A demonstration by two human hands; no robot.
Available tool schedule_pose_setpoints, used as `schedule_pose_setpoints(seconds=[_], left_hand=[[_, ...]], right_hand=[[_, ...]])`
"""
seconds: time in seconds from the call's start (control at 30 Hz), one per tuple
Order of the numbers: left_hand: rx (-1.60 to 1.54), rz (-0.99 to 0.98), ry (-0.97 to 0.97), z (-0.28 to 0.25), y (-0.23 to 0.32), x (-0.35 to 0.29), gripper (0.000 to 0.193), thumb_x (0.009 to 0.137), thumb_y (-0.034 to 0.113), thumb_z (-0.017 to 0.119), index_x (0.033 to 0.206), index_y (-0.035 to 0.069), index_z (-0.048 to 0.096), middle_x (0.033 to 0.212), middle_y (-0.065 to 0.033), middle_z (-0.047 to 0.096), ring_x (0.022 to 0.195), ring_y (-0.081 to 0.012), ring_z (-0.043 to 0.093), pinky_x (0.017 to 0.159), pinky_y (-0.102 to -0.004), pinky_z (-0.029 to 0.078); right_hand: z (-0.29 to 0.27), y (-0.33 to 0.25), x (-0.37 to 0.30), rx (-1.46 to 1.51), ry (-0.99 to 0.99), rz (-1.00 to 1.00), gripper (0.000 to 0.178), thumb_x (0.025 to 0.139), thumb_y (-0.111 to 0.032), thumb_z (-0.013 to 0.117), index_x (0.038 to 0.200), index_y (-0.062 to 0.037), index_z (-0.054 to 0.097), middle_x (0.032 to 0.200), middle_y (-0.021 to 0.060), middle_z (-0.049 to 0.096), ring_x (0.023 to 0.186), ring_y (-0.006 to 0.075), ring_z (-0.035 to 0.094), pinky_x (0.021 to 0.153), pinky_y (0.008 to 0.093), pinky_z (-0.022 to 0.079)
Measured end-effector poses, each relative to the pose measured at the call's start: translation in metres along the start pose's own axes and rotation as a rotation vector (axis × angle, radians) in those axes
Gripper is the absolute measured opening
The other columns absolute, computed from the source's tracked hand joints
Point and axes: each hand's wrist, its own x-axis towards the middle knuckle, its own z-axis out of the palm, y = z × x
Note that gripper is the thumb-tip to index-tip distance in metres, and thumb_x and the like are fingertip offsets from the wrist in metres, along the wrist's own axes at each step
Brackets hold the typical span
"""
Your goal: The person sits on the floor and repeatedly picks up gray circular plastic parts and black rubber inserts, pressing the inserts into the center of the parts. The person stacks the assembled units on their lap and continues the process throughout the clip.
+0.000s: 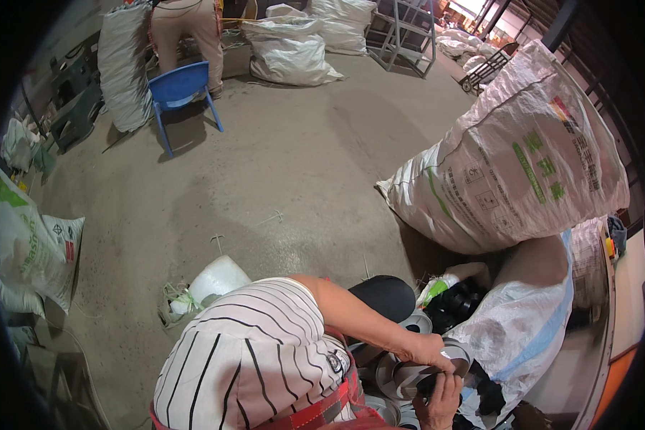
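Observation:
My left hand [424,350] reaches across from a striped sleeve, its fingers closed on a grey round, cup-like plastic part [460,352]. Right beside it, my right hand [441,403] has its fingers bent together, their tips close to the left fingertips. A dark piece shows next to the right fingers, but what they grip is hidden. Several more grey round parts [385,376] lie beneath and around both hands. Another grey ring-shaped part [417,322] sits just beyond the left wrist.
A white woven sack [530,308] with shiny black parts [455,301] at its mouth lies beside my hands. A large full sack [509,165] leans behind it. Farther off stand a blue chair [180,86], a person [186,29] and a metal step ladder [405,36]. Another sack [32,244] is at left.

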Motion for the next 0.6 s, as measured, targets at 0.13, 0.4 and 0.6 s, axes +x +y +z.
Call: schedule_pose_setpoints(seconds=[0.13,0.4,0.6], left_hand=[[-0.29,-0.023,-0.037,0.012,-0.008,0.001,0.031,0.08,0.027,0.071,0.094,0.0,0.068,0.082,-0.007,0.066,0.07,-0.0151,0.06,0.065,-0.0311,0.05],[-0.034,0.361,-0.036,0.044,0.008,-0.015,0.058,0.083,0.022,0.069,0.133,0.005,0.047,0.081,-0.0042,0.063,0.07,-0.0072,0.056,0.061,-0.0263,0.048],[0.409,0.722,-0.055,0.067,-0.013,-0.016,0.071,0.081,0.022,0.074,0.139,0.0,0.04,0.109,-0.016,0.064,0.097,-0.0161,0.061,0.085,-0.0324,0.048]], right_hand=[[-0.008,-0.007,-0.001,0.213,-0.049,0.244,0.059,0.079,-0.03,0.067,0.125,0.0028,0.051,0.119,0.0217,0.053,0.105,0.0406,0.053,0.091,0.0472,0.043],[0.01,0.011,-0.045,1.415,0.176,1.339,0.062,0.082,-0.014,0.071,0.134,0.0017,0.041,0.109,0.0133,0.062,0.098,0.0223,0.063,0.085,0.0325,0.052],[-0.003,-0.019,-0.051,1.417,0.348,1.292,0.063,0.086,-0.037,0.065,0.136,-0.0067,0.041,0.132,0.0137,0.05,0.121,0.0239,0.05,0.09,0.0354,0.05]])
